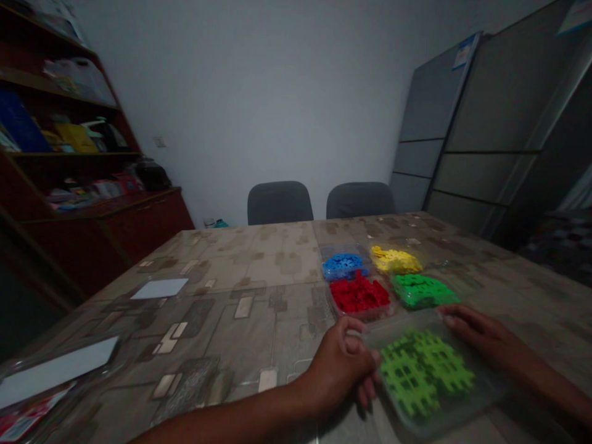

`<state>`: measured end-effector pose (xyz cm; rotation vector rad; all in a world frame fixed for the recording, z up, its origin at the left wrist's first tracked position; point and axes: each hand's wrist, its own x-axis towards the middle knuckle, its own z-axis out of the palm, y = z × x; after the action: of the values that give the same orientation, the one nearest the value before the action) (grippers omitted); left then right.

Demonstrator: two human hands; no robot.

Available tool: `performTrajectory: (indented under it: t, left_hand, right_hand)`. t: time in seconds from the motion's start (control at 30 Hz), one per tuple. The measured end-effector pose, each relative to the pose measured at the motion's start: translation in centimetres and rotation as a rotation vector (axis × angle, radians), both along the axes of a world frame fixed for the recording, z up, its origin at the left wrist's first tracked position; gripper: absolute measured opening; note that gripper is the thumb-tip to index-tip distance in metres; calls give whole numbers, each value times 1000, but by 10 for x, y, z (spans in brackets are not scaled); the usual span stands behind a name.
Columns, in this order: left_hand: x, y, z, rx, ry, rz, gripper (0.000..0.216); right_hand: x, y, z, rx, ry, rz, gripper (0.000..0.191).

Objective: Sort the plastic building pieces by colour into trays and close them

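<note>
Both hands are on a clear plastic container at the lower right, which holds light green notched building pieces. My left hand is closed on its left rim, thumb on top and fingers curled below. On the opposite side, my right hand grips the far right rim, with part of the hand hidden by its angle. Just beyond stand clear boxes of red pieces, green pieces, blue pieces and yellow pieces.
A patterned cloth under clear plastic covers the table. White cards lie at left, with a red printed packet near the corner. Two grey chairs stand at the far edge. A shelf unit is at left, cabinets at right.
</note>
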<state>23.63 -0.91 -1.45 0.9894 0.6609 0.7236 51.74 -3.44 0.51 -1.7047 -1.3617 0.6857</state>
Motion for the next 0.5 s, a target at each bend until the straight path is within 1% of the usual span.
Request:
performTrajectory:
  t: [0.1,0.23,0.3,0.4,0.5]
  left_hand:
    - [-7,-1,-3,-31,-11,23,57]
    - [-6,-1,-5,-55,-8,33,55]
    - [-5,-2,-4,-72,-1,29,53]
    - [-5,-3,-2,-75,7,34,50]
    - [-6,-4,-1,-68,9,38,48]
  right_hand:
    - [-9,2,0,-46,31,9,32]
    - [-14,4,2,-180,139,-15,43]
    - [-14,3,2,-207,179,-27,43]
    - [-12,2,-1,-189,217,-39,37]
    - [-11,-1,-3,-212,276,-26,34]
